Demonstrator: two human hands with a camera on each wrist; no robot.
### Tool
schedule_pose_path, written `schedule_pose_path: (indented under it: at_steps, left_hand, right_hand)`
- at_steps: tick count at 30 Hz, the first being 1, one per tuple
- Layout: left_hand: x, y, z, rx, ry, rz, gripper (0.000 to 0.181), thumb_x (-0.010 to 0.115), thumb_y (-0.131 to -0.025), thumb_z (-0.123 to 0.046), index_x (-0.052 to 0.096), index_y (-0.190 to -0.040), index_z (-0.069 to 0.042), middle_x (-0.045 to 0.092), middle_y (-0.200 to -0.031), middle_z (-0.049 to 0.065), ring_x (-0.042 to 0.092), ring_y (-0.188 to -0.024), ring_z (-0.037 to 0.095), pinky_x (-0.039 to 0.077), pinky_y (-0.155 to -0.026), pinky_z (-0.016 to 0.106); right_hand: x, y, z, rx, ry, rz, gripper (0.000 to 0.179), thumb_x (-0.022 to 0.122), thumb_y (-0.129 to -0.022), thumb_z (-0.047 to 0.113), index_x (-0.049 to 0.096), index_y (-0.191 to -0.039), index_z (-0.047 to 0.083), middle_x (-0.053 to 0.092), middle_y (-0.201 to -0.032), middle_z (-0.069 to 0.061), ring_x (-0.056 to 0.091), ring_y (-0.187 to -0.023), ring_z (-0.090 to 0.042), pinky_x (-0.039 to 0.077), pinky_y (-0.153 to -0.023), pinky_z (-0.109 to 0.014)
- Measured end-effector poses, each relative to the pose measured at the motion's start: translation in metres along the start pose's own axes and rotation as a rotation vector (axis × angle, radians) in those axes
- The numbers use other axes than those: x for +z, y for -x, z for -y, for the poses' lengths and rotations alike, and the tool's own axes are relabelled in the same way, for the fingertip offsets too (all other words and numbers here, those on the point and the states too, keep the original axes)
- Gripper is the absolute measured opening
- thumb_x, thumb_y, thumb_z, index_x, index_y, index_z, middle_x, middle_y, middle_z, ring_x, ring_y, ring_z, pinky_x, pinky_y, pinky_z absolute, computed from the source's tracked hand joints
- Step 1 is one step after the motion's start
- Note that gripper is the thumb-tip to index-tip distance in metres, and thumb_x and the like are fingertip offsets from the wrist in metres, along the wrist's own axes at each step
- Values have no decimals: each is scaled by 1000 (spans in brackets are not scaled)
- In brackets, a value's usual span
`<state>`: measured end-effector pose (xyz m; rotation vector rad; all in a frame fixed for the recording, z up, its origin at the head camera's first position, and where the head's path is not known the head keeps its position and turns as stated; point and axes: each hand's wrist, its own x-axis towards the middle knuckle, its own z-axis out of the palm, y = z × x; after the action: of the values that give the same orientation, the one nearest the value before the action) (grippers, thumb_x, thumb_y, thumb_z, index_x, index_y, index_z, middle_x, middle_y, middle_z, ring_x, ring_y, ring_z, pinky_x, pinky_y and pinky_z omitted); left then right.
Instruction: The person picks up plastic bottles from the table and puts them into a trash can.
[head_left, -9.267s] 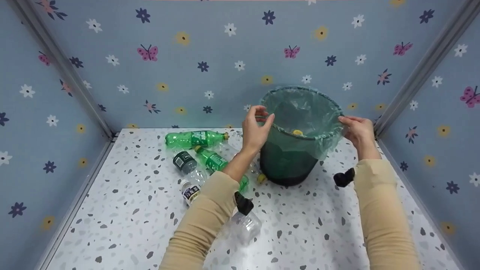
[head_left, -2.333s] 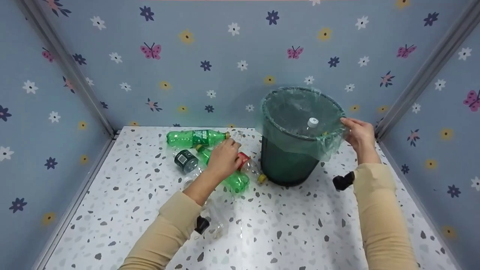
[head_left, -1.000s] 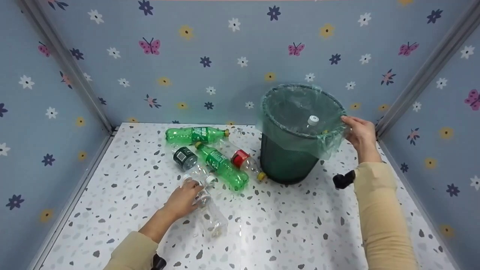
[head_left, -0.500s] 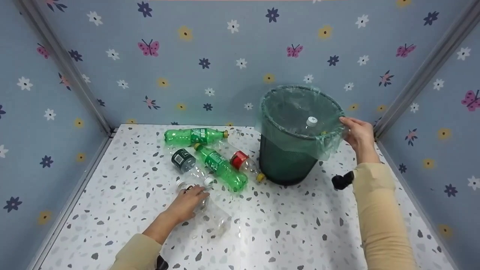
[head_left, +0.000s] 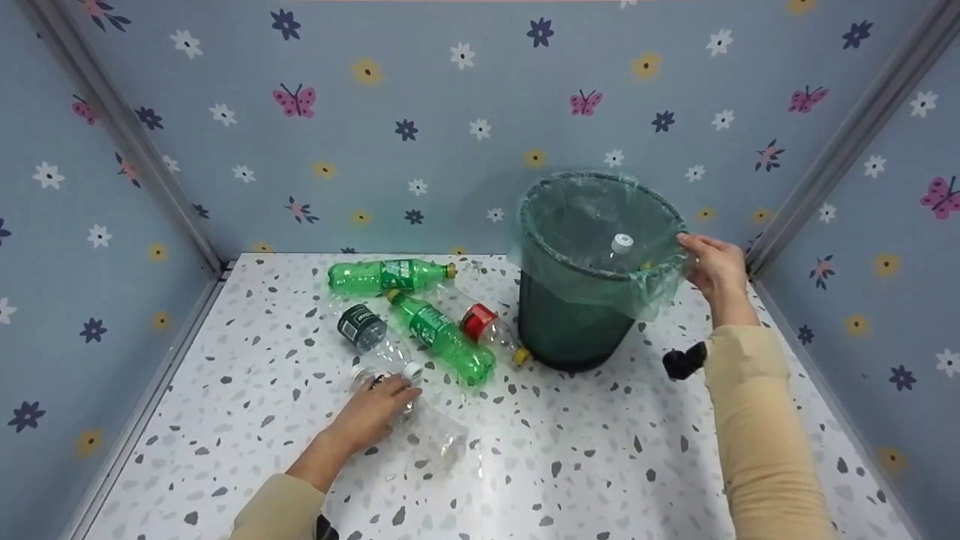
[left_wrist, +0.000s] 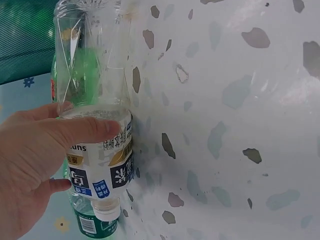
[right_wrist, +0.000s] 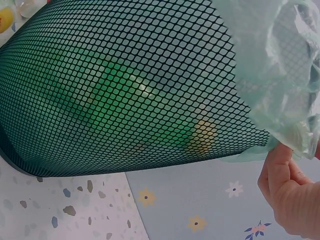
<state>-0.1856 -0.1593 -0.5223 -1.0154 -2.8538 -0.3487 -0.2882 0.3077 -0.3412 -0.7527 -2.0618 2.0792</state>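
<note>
My left hand grips a clear plastic bottle lying on the speckled tabletop. In the left wrist view, the fingers and thumb straddle the bottle's printed white label, and its white cap points away from its clear base. With my right hand I pinch the pale green bin liner at the right of the rim of a dark mesh waste bin. A white-capped bottle stands up inside the bin. In the right wrist view, a green bottle shows through the mesh.
Left of the bin lie two green bottles, a clear bottle with a red label and a clear bottle with a dark green label. This last one's white cap is close to my left hand. Patterned panels enclose the tabletop.
My left hand left the liner's rim and came to the labelled bottle at the front, which has shifted slightly right. A white-capped bottle now shows in the bin. My right hand stayed put.
</note>
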Motion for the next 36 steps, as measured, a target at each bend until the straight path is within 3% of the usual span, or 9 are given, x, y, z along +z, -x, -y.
schedule_pose_path:
  at_steps: [4, 10, 16, 22, 26, 30, 36]
  left_hand:
    - [0, 1, -1, 14, -21, -18, 67, 75, -55, 5, 55, -118, -6, 50, -119, 15, 44, -112, 30, 30, -91, 57]
    - [-3, 3, -5, -8, -54, -16, 68, 77, -57, -2, 54, -120, -8, 50, -116, 14, 46, -109, 28, 32, -91, 54]
    - [-10, 2, -11, -44, -55, -38, 70, 78, -57, -8, 53, -122, -9, 50, -119, 14, 45, -110, 29, 30, -92, 56]
    - [-18, -1, -18, -62, -34, -73, 71, 80, -56, -13, 52, -122, -11, 50, -117, 13, 46, -108, 29, 29, -93, 56]
    - [-29, -8, -23, -74, -39, -113, 71, 80, -57, -13, 51, -123, -12, 49, -117, 13, 46, -109, 29, 28, -94, 55]
    - [-46, -15, -30, -82, -39, -173, 74, 79, -57, -12, 50, -125, -12, 48, -118, 14, 45, -110, 28, 27, -95, 56]
    - [-72, -27, -45, -77, -21, -264, 70, 77, -60, -13, 49, -124, -11, 47, -119, 15, 44, -111, 29, 27, -94, 56]
  right_hand:
    - [0, 0, -1, -7, -9, 6, 58, 66, -79, 24, 45, -129, 3, 46, -108, 2, 50, -80, -8, 46, -62, -19]
    - [2, 0, -2, -3, 3, 8, 57, 66, -79, 24, 45, -129, 5, 41, -126, -3, 47, -86, -8, 44, -73, -25]
    - [2, 1, -2, -16, -12, 1, 48, 66, -80, 23, 50, -121, 6, 47, -104, 3, 47, -71, -7, 45, -60, -20]
    - [0, 3, 0, 5, -51, 14, 51, 67, -78, 21, 49, -123, 5, 47, -102, 3, 50, -84, -9, 46, -57, -18]
    - [1, 3, 4, -14, -19, 0, 52, 66, -80, 22, 48, -125, 3, 48, -103, 3, 50, -85, -9, 47, -62, -20]
    - [3, 2, 5, -29, 50, -12, 53, 64, -81, 24, 47, -127, 4, 47, -106, 3, 48, -91, -9, 45, -78, -27]
    - [6, 2, 0, -31, 55, -44, 50, 63, -82, 22, 48, -126, 3, 46, -112, 0, 45, -102, -14, 39, -91, -34]
